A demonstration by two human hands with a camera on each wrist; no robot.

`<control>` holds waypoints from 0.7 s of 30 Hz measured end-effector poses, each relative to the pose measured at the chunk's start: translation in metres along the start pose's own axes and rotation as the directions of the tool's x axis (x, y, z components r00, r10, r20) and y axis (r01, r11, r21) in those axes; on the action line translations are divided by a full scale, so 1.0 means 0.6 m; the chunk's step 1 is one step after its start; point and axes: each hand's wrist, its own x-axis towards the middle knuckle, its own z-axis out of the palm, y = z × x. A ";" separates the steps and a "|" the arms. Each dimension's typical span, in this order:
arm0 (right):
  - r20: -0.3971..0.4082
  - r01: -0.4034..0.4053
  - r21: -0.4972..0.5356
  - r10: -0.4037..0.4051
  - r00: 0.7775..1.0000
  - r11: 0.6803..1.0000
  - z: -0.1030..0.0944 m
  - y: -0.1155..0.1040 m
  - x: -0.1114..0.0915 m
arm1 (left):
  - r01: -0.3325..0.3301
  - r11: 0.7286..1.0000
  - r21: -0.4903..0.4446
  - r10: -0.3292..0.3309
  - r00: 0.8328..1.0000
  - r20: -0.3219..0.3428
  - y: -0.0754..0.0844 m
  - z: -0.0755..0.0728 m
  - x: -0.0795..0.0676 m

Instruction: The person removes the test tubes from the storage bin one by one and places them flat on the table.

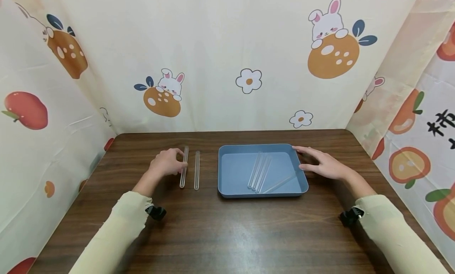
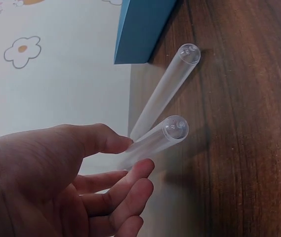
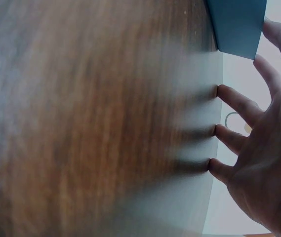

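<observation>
Between the thumb and fingers of my left hand (image 1: 166,162) is a clear test tube (image 1: 184,167), pinched on the left of the table. Its rounded end (image 2: 176,128) points toward the left wrist camera. Just to its right, a second clear test tube (image 1: 197,170) lies parallel on the wood. My right hand (image 1: 321,163) rests at the right side of a blue tray (image 1: 232,167), thumb and index fingertip touching its edge. Its other fingers (image 3: 236,106) are spread, tips down on the table. Several clear test tubes (image 1: 259,171) lie inside the tray, one slanted apart from the others.
The dark wooden table (image 1: 249,234) is backed by a white curtain (image 1: 213,68) printed with rabbits, fruit and flowers, and similar curtains hang along both sides. A black wrist camera (image 1: 155,213) is strapped at the left cuff, another black camera (image 1: 351,216) at the right.
</observation>
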 end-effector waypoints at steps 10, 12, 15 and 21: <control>-0.013 0.042 -0.003 -0.042 0.999 0.999 0.000 0.000 0.001 | 0.010 1.000 0.008 -0.010 1.000 -0.003 -0.008 0.009 0.005; -0.011 0.037 -0.001 -0.037 0.999 0.999 -0.001 0.000 0.000 | 0.006 1.000 0.008 -0.006 1.000 0.000 -0.028 0.018 0.026; -0.007 0.027 0.002 -0.027 1.000 1.000 -0.001 -0.001 -0.001 | 0.010 1.000 0.008 -0.010 1.000 0.011 -0.070 0.040 0.075; -0.007 0.024 0.002 -0.024 1.000 1.000 -0.001 -0.002 -0.002 | 0.001 1.000 0.013 -0.002 1.000 0.015 -0.114 0.064 0.121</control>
